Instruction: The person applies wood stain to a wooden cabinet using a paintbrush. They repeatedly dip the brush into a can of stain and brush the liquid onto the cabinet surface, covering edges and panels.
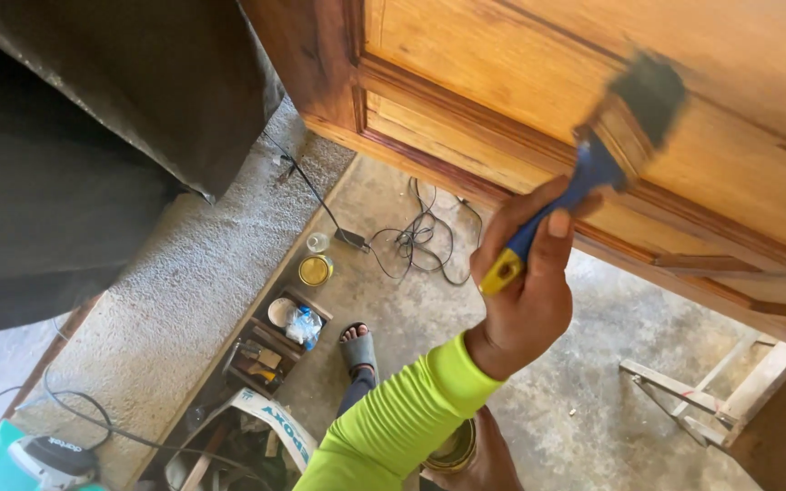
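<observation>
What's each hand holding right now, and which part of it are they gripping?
The right hand grips a paintbrush by its blue and yellow handle, bristles against the wooden door. The left hand holds a small tin can from the side.

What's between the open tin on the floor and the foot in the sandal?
In the head view, only bare concrete floor lies between the open tin and the sandalled foot. The wooden tray of supplies sits just left of that stretch.
</observation>
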